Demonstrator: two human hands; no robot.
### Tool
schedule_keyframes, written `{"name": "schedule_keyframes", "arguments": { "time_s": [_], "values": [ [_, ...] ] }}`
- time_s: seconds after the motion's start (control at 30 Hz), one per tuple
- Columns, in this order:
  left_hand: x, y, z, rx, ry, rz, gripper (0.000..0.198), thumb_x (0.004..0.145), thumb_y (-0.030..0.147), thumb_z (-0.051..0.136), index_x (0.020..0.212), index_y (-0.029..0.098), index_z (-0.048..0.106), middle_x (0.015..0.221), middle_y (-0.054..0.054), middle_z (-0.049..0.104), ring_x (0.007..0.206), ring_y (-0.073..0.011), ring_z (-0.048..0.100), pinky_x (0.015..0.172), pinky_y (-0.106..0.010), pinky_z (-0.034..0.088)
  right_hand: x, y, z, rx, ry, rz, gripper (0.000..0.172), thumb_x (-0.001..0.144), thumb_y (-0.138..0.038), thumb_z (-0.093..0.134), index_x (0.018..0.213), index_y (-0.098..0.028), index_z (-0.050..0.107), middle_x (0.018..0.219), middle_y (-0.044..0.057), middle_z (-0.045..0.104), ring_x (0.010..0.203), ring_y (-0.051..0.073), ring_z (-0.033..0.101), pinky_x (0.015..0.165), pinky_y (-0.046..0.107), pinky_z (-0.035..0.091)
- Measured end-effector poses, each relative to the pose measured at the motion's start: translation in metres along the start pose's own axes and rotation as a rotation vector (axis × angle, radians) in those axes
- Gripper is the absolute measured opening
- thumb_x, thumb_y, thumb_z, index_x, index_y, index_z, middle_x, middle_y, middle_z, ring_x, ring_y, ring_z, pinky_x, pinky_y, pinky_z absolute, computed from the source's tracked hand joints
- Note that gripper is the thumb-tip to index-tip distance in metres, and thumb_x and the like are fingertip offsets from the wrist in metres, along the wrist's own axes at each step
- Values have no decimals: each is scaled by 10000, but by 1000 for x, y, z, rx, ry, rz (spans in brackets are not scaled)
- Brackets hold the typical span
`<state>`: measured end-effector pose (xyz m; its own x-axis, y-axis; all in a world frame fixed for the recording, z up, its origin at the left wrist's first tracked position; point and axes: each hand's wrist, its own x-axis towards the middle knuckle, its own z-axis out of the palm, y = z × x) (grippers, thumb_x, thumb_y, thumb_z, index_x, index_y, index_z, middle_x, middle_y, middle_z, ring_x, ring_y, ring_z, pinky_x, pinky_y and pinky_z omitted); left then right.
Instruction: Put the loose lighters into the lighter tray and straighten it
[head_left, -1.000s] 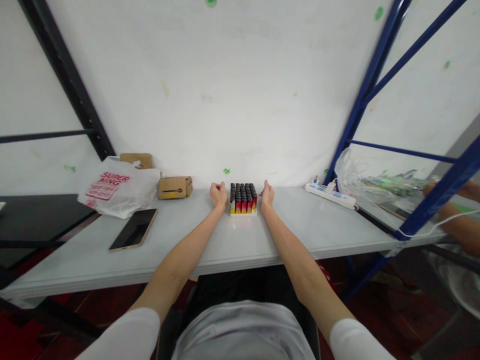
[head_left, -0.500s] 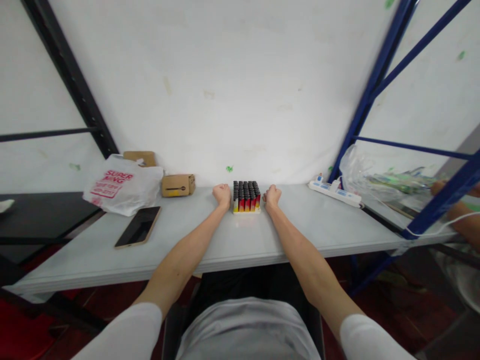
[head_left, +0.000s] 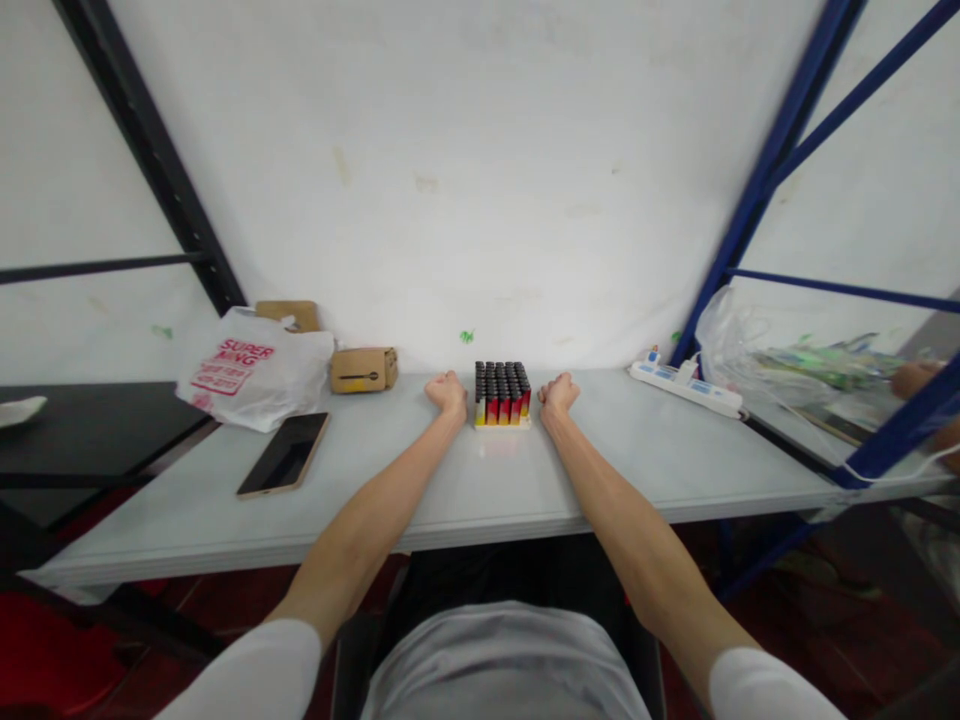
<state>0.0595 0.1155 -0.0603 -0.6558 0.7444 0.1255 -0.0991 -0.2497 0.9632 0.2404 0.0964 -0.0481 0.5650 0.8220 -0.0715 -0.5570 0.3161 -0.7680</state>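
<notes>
A block of several lighters (head_left: 503, 395) with black tops and red-yellow bodies stands upright in a shallow white tray (head_left: 504, 427) on the grey table. My left hand (head_left: 448, 391) is closed in a fist and rests just left of the lighters, apart from them. On their other side, my right hand (head_left: 557, 392) lies on the table, also in a fist. Neither hand appears to hold anything.
Left on the table are a phone (head_left: 285, 453), a small cardboard box (head_left: 364, 370) and a white plastic bag (head_left: 259, 365). A power strip (head_left: 686, 388) lies at right, near a blue rack post (head_left: 761, 190). Another person's hand (head_left: 919, 378) shows at far right.
The view has shifted slightly, so the table and its things sit farther right in the picture. Both fists stay closed beside the lighters.
</notes>
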Motion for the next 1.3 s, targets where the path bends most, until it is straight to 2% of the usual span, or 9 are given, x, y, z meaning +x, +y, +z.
{"name": "schedule_keyframes", "arguments": {
  "time_s": [0.1, 0.37, 0.67, 0.87, 1.0, 1.1, 1.17, 1.27, 1.3],
  "values": [
    [-5, 4, 1, -74, 75, -27, 247, 706, 240, 442, 646, 280, 206, 560, 83, 188, 470, -107, 244, 468, -252, 259, -1, 2, 2, 20, 3, -8, 312, 879, -340, 413, 714, -263, 160, 473, -122, 151, 344, 63, 172, 350, 198, 136],
    [-14, 11, 0, -204, 128, -42, 279, 710, 242, 472, 636, 266, 204, 518, 111, 175, 413, -68, 222, 410, -198, 209, -1, 6, 5, 90, 40, -36, 292, 867, -279, 405, 707, -258, 162, 485, -124, 154, 362, 55, 172, 361, 193, 161],
    [-24, 17, 0, -254, 103, -47, 230, 672, 294, 497, 598, 260, 281, 468, 112, 225, 382, -67, 232, 362, -190, 198, -4, 5, 8, 166, 87, -55, 304, 872, -269, 417, 700, -257, 167, 478, -126, 172, 363, 56, 159, 365, 200, 144],
    [-28, 21, -3, -224, 65, -29, 233, 649, 318, 488, 597, 265, 267, 458, 113, 219, 384, -73, 235, 361, -199, 201, -4, 5, 10, 141, 111, -72, 378, 896, -400, 470, 681, -265, 190, 476, -118, 208, 364, 66, 201, 350, 215, 163],
    [-26, 28, -11, -137, 43, -1, 197, 677, 333, 447, 613, 265, 274, 481, 119, 203, 399, -75, 210, 382, -201, 205, -5, 3, 11, 122, 96, -88, 408, 897, -426, 479, 669, -268, 180, 476, -116, 195, 369, 69, 203, 348, 216, 164],
    [-27, 37, -24, -2, -34, 41, 197, 702, 341, 448, 592, 262, 304, 476, 111, 214, 406, -88, 235, 405, -212, 229, -6, 1, 9, 83, 63, -91, 406, 884, -416, 495, 656, -267, 195, 472, -117, 191, 373, 68, 199, 351, 214, 159],
    [-27, 49, -43, 119, -128, 84, 215, 683, 338, 516, 556, 247, 369, 467, 88, 286, 430, -108, 329, 441, -227, 291, -5, 0, 6, 40, 47, -87, 391, 871, -402, 506, 652, -267, 212, 470, -118, 198, 374, 69, 204, 353, 213, 162],
    [-25, 77, -97, 336, -272, 222, 192, 605, 311, 666, 554, 204, 516, 564, 7, 495, 653, -198, 553, 626, -283, 446, 0, -1, 1, -43, 53, -101, 369, 858, -389, 509, 655, -269, 226, 469, -115, 218, 377, 75, 222, 355, 215, 177],
    [-24, 87, -121, 622, -346, 437, 185, 667, 366, 652, 650, 190, 598, 707, -43, 595, 800, -245, 605, 737, -324, 483, 2, -1, -1, -83, 43, -118, 363, 865, -392, 494, 659, -272, 220, 467, -114, 217, 378, 78, 224, 356, 217, 179]
  ]
}}
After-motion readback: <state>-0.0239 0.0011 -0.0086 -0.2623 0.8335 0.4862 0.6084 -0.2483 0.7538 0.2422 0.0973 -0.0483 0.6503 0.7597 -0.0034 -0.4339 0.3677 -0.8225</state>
